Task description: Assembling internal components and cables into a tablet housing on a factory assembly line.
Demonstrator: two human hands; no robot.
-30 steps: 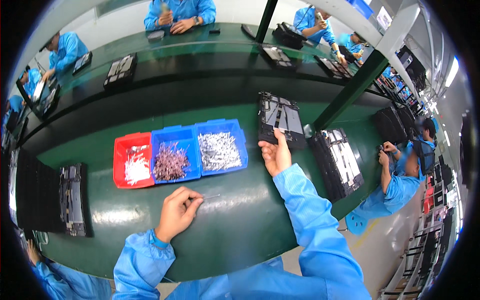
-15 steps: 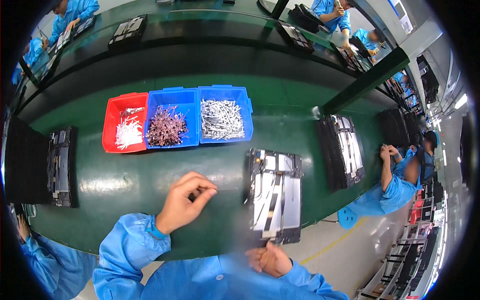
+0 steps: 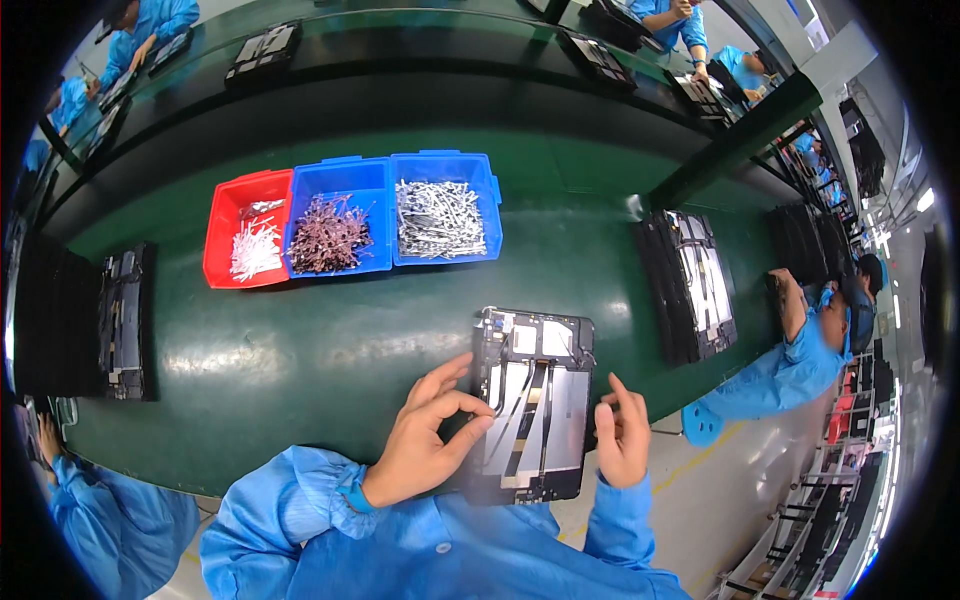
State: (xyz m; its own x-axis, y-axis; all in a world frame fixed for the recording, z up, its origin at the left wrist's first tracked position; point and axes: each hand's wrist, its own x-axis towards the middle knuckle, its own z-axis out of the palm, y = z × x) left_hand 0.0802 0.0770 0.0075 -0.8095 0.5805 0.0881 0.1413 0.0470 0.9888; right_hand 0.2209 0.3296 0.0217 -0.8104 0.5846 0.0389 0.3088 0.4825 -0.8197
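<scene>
An opened tablet-like device (image 3: 530, 420) with a black frame, silvery panel and dark ribbon strips lies near the table's front edge, in front of me. At its left edge is my left hand (image 3: 425, 435), thumb and forefinger tips close together over the rim, the other fingers stretched out; nothing shows held in it. Just off the right edge, my right hand (image 3: 624, 440) is raised with its fingers apart and holds nothing visible. Behind the device stand a red bin (image 3: 225, 225) of white slender pieces, a blue bin (image 3: 340, 177) of brownish wired parts, and another blue bin (image 3: 440, 168) of white-and-grey pieces.
Stacks of similar devices stand at the right (image 3: 690, 285) and left (image 3: 125, 320) of the green table (image 3: 270, 380). A dark green post (image 3: 735, 140) rises at the back right. Co-workers in blue sit on both sides and across.
The device has shifted slightly left and straightened. My left hand has moved right to its left edge; my right hand has gone from its lower edge up to its right side.
</scene>
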